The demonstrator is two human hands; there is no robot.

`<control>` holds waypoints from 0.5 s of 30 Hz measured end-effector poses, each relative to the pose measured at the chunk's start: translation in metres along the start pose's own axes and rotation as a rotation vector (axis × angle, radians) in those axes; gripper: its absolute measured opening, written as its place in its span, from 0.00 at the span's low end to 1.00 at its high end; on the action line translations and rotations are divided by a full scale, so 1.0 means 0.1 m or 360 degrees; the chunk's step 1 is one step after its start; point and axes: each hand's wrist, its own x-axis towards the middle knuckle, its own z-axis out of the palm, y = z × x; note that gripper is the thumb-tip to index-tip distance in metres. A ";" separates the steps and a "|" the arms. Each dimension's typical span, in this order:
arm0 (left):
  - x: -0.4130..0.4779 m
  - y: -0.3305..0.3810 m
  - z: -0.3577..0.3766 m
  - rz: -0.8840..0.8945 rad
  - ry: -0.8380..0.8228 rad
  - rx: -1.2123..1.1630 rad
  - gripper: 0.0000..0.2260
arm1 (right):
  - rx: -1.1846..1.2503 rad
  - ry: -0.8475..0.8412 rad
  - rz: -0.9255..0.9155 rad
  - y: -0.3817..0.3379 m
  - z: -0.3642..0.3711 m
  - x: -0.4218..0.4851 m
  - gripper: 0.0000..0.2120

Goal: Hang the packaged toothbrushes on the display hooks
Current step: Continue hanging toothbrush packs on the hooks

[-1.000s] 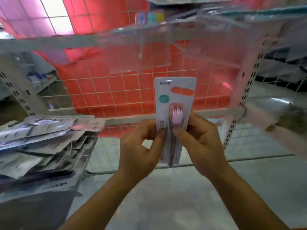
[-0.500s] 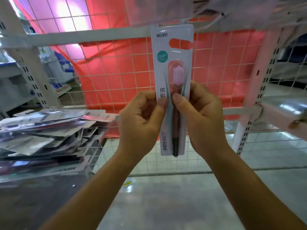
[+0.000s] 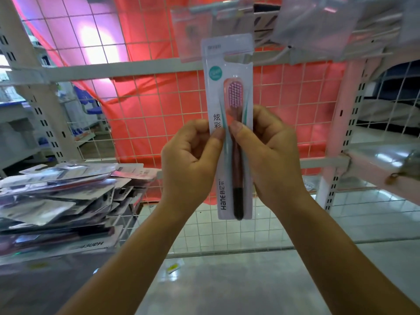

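A packaged toothbrush [image 3: 229, 92] with pink bristles and a dark handle stands upright in the middle of the view. My left hand [image 3: 188, 160] pinches its left edge and my right hand [image 3: 272, 155] pinches its right side, thumbs on the front. The pack's top, with its hang slot, lies level with a white wire display hook [image 3: 281, 53] on the grid wall. Whether the slot is on a hook is unclear. Other packs [image 3: 318, 21] hang blurred above.
A pile of packaged toothbrushes [image 3: 61, 196] lies on a wire shelf at the left. A white wire grid panel [image 3: 145, 105] with red cloth behind it spans the back. Perforated white uprights [image 3: 341, 123] stand on both sides. Glossy tiled floor lies below.
Both hands have raised the pack higher, up to the level of the hooks, and the view has tilted upward. The grip is unchanged.
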 end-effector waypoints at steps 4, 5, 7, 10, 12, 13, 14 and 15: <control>0.01 -0.01 0.01 -0.0015 -0.0007 -0.0030 0.03 | -0.0032 0.0016 0.0056 -0.01 0.00 0.01 0.07; 0.02 -0.02 0.00 -0.0009 0.0006 -0.0027 0.03 | -0.0043 0.0010 0.0051 -0.01 0.01 0.01 0.07; 0.03 -0.02 -0.01 0.0006 0.0040 -0.0018 0.03 | -0.0052 -0.0012 0.0031 -0.03 0.01 0.02 0.06; 0.04 -0.05 -0.02 0.0007 0.0056 -0.0021 0.03 | -0.0055 -0.0014 0.0042 -0.03 0.04 0.05 0.05; 0.06 -0.08 -0.03 -0.0009 0.0052 -0.0030 0.03 | -0.0076 -0.0003 0.0051 -0.02 0.05 0.07 0.04; 0.07 -0.09 -0.03 -0.0013 0.0048 -0.0030 0.03 | -0.0080 -0.0002 0.0053 -0.01 0.06 0.08 0.04; 0.07 -0.11 -0.04 -0.0010 0.0045 -0.0024 0.03 | -0.0080 -0.0006 0.0056 0.00 0.06 0.09 0.04; 0.08 -0.12 -0.05 -0.0004 0.0044 -0.0020 0.03 | -0.0081 -0.0011 0.0058 0.01 0.06 0.10 0.04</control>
